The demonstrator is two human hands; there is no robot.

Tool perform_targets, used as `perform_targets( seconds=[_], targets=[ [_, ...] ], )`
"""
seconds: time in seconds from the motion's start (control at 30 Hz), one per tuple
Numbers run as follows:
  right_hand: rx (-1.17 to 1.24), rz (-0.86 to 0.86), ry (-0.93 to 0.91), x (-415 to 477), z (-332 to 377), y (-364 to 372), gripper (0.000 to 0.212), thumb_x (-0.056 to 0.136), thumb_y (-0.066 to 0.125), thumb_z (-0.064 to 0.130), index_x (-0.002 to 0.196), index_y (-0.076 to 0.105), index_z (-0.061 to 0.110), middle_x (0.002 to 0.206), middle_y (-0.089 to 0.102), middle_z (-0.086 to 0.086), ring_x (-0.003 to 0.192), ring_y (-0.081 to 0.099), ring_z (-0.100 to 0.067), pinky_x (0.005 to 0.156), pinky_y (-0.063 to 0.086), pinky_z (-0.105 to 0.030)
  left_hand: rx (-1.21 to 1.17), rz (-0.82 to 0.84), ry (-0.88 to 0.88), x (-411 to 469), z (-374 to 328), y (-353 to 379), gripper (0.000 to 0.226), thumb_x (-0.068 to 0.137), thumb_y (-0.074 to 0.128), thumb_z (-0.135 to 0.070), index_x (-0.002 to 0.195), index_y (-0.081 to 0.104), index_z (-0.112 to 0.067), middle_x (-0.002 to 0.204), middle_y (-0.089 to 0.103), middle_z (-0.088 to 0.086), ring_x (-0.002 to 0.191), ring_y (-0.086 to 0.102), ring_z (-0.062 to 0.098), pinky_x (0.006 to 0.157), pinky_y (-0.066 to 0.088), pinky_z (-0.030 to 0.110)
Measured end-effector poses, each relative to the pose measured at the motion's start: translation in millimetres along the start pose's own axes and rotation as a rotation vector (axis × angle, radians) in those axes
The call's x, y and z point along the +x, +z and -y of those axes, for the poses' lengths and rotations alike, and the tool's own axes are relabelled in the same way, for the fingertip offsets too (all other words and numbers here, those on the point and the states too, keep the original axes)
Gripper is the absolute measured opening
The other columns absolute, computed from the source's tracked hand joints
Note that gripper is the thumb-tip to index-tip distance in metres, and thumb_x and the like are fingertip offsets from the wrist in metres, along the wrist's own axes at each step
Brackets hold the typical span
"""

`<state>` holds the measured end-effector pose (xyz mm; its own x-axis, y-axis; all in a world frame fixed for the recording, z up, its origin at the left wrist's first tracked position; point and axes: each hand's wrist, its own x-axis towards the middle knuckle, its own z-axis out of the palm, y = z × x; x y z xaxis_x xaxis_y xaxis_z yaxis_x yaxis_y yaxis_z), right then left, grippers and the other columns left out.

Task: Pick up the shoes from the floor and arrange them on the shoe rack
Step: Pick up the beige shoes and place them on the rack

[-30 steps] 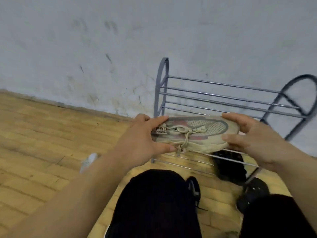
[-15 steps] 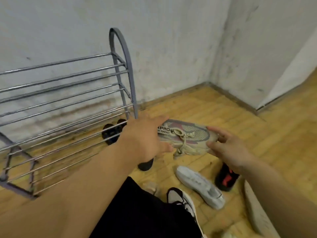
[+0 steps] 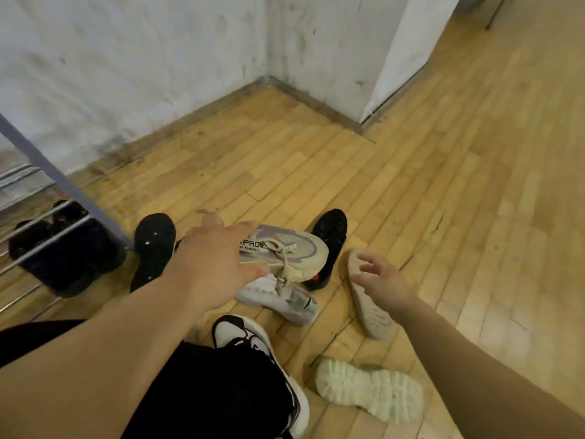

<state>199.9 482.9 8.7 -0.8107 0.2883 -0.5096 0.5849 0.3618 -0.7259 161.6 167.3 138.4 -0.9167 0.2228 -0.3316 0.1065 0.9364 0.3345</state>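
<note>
The left hand's fingers (image 3: 243,228) and thumb curl round the heel end of the beige laced sneaker (image 3: 294,251), and the left hand (image 3: 212,264) holds it above a white sneaker (image 3: 285,301) on the wooden floor (image 3: 316,172). At the beige sneaker's three o'clock, the right hand (image 3: 384,282) holds nothing, its fingers (image 3: 367,258) spread over the toe of an upturned pale shoe (image 3: 372,312). A black shoe (image 3: 330,236) lies at one o'clock. The shoe rack (image 3: 60,182) stands at nine o'clock.
</note>
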Motion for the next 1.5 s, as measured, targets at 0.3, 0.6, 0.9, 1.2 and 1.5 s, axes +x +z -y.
perform_targets(
  seconds=[0.3, 0.6, 0.9, 1.2, 1.5],
  targets=[
    [-0.599, 0.080, 0.268, 37, -126, 15, 0.102, 0.084, 0.070, 0.045, 0.161, 0.005, 0.029, 0.163, 0.017, -0.009, 0.141, 0.036, -0.039, 0.114, 0.037, -0.046, -0.016, -0.008, -0.053, 19, -7, 12, 0.088, 0.080, 0.069, -0.070, 0.156, 0.032, -0.045, 0.129, 0.038, 0.001, 0.121, 0.048, 0.026, 0.100, 0.044, 0.038],
    [-0.024, -0.128, 0.155, 39, -136, 31, 0.086, 0.091, 0.062, 0.049, 0.159, 0.010, 0.040, 0.147, 0.041, 0.009, 0.131, 0.051, -0.027, 0.105, 0.048, -0.046, 0.000, -0.022, -0.069, 20, -5, 19, 0.087, 0.079, 0.073, -0.068, 0.154, 0.038, -0.043, 0.122, 0.037, 0.000, 0.115, 0.051, 0.025, 0.098, 0.046, 0.036],
    [0.523, -0.318, 0.369, 23, -144, 39, 0.068, 0.103, 0.054, 0.027, 0.155, 0.019, 0.051, 0.142, 0.054, -0.003, 0.115, 0.065, -0.030, 0.092, 0.059, -0.045, -0.021, 0.002, -0.073, 19, -9, 22, 0.088, 0.078, 0.073, -0.068, 0.154, 0.039, -0.043, 0.124, 0.039, 0.002, 0.117, 0.053, 0.026, 0.104, 0.047, 0.041],
    [-0.364, -0.006, 0.094, -10, -141, 49, 0.078, 0.085, 0.073, 0.039, 0.151, 0.034, 0.026, 0.138, 0.049, -0.007, 0.103, 0.057, -0.020, 0.082, 0.050, -0.030, -0.019, 0.024, -0.090, 15, 1, 24, 0.088, 0.078, 0.075, -0.066, 0.155, 0.040, -0.043, 0.129, 0.038, 0.003, 0.120, 0.050, 0.027, 0.105, 0.046, 0.042],
    [-0.809, 0.423, -0.117, -44, -152, 89, 0.106, 0.073, 0.078, 0.057, 0.158, 0.015, 0.042, 0.153, 0.043, 0.005, 0.134, 0.043, -0.024, 0.106, 0.042, -0.040, -0.014, 0.055, -0.098, 14, 5, 26, 0.087, 0.078, 0.075, -0.066, 0.154, 0.040, -0.044, 0.127, 0.037, 0.001, 0.119, 0.050, 0.025, 0.107, 0.046, 0.043]
  ],
)
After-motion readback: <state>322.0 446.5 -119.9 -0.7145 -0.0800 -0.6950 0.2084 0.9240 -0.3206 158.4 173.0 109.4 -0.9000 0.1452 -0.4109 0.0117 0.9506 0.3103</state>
